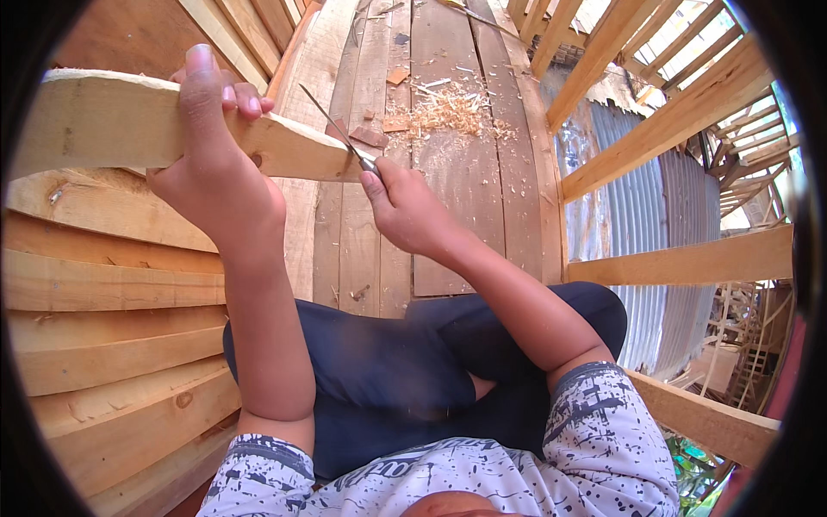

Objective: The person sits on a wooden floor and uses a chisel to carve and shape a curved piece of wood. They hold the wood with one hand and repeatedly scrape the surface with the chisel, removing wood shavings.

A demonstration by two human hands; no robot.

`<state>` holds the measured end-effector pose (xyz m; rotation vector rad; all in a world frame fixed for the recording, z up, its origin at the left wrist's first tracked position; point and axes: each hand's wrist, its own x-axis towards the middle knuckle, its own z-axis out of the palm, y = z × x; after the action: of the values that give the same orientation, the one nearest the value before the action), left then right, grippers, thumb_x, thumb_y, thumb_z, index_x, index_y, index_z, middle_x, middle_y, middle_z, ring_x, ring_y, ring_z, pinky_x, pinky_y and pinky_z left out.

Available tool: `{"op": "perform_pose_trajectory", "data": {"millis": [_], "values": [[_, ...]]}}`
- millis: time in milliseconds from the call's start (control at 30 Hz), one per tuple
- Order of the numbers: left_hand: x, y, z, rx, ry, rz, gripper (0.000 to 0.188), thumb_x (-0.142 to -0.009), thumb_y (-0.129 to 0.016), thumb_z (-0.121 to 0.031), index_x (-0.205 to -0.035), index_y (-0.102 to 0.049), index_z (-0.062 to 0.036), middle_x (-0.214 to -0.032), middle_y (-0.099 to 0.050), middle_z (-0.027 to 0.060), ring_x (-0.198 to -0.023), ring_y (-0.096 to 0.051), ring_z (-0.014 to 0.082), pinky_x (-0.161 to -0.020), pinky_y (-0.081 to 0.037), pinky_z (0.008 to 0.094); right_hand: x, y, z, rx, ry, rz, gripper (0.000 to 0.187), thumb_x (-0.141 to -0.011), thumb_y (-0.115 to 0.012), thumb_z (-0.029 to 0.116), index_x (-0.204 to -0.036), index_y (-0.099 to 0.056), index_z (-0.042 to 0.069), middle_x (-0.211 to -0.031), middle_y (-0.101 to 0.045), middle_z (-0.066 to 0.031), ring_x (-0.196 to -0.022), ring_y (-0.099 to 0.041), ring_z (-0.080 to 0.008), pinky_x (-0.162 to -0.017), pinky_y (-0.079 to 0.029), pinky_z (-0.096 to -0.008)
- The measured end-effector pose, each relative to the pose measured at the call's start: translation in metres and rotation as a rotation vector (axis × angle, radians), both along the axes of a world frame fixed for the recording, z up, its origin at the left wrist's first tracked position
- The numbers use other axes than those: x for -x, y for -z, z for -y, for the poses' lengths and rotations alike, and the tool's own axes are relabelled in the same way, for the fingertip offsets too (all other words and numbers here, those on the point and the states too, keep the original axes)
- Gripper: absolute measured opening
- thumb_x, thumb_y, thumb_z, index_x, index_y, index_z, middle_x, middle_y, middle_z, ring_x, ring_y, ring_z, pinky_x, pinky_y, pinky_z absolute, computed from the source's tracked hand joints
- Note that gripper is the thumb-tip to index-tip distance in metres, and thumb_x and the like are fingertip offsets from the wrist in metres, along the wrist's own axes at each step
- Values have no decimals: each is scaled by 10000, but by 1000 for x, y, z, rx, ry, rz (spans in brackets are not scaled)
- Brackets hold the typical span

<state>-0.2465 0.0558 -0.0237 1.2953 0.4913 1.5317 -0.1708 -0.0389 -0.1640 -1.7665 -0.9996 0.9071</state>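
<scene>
A long pale wooden board (95, 121) with a curved outline stretches from the left edge to the middle of the view. My left hand (224, 159) is closed round it, thumb along the near face and fingertips showing over the top edge. In my right hand (409, 207) is a knife (327, 115) with a thin dark blade that points away to the upper left. The blade crosses the narrow right end of the board and appears to touch it. Most of the knife's handle is hidden in my fist.
Curled wood shavings (457, 110) and small brown wood scraps (370, 137) lie on the plank floor (457, 202). Horizontal boards (112, 280) form a wall at left. At right stands a timber railing (680, 256), with corrugated metal sheets (637, 207) beyond. My folded legs (388, 353) are close below.
</scene>
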Motion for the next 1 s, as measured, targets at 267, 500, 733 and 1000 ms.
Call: {"op": "perform_pose_trajectory", "data": {"millis": [267,500,733,1000], "values": [[0,2,-3,-21,4,-16,164,-887,-717,-132,-849,-600,-24,-671,-514,21,-587,-527,129,-608,-504,300,-12,89,-15,227,49,134,362,-1032,-426,249,-966,-593,-65,-852,-646,-287,-782,-614,-449,-744,-477,-511],[-2,0,0,-7,110,-1,167,-894,-703,-138,-858,-589,-21,-682,-501,26,-591,-518,136,-605,-493,310,-26,102,-6,279,54,-11,417,-1033,-412,291,-998,-597,-81,-916,-668,-283,-846,-642,-416,-792,-494,-489],[18,5,-21,-41,484,-17,181,-929,-627,-159,-819,-534,-50,-662,-443,18,-585,-479,139,-604,-477,338,-18,20,0,133,-10,70,399,-1042,-431,303,-979,-598,-54,-818,-644,-238,-773,-637,-365,-715,-467,-476],[35,10,-39,-99,636,-96,226,-970,-553,-233,-777,-472,-149,-678,-392,-24,-621,-426,136,-681,-421,355,-19,35,4,148,10,-23,395,-1034,-453,290,-910,-594,-57,-777,-633,-257,-719,-608,-429,-678,-449,-512]]}}
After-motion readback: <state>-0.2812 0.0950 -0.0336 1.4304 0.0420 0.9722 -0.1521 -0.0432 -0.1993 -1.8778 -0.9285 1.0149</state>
